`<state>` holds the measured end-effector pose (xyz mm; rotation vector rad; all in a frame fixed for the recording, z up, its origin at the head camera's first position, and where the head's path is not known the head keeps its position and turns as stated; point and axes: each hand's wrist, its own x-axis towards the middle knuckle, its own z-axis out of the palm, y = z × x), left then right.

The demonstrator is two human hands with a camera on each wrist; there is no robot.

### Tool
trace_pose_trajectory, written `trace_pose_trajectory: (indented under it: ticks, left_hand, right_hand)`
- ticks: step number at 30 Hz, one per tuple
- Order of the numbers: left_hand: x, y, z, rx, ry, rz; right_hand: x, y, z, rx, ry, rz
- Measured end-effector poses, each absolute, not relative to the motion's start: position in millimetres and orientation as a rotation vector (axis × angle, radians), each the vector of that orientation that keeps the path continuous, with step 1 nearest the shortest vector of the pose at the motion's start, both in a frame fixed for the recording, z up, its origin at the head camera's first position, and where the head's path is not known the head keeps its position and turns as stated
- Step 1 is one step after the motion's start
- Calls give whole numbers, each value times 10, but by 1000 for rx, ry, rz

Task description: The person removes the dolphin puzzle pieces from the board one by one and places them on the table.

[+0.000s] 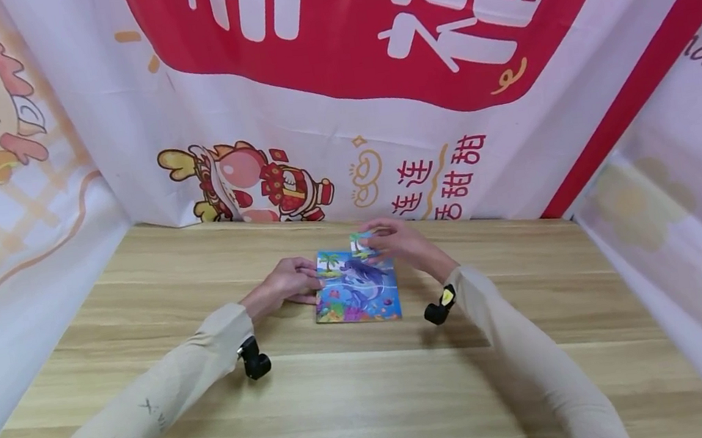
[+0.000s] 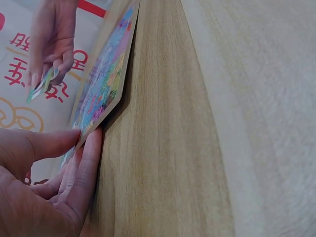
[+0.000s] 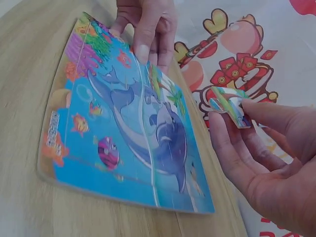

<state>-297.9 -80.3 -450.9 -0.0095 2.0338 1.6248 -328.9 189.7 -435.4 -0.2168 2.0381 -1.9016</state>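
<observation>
A flat jigsaw puzzle board (image 1: pixel 356 299) with a picture of dolphins, fish and coral lies on the table. My left hand (image 1: pixel 291 280) holds its left edge; in the left wrist view the thumb (image 2: pixel 54 143) presses the top face and fingers sit at the underside. Over the board's far right part, my right hand (image 1: pixel 404 245) pinches a small puzzle piece (image 3: pixel 231 104) between thumb and fingers. Palm leaves and green show on the piece, which is tilted and apart from the board. Part of the board's far right corner is hidden by the right hand in the head view.
The wood-grain table (image 1: pixel 363 410) runs back to a printed cloth (image 1: pixel 343 161) hanging just behind the board. More printed cloth hangs at left and right. A black wrist camera (image 1: pixel 255 359) is strapped to the left arm, another camera (image 1: pixel 438 310) to the right.
</observation>
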Motion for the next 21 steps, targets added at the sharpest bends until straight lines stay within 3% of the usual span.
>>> trace_pose_trajectory:
  ticks: [21]
  left_hand:
    - [-2973,-811,-4524,14,2044,1630]
  right_hand:
    - [-3109,2515,-4362,-88,2159,-1858]
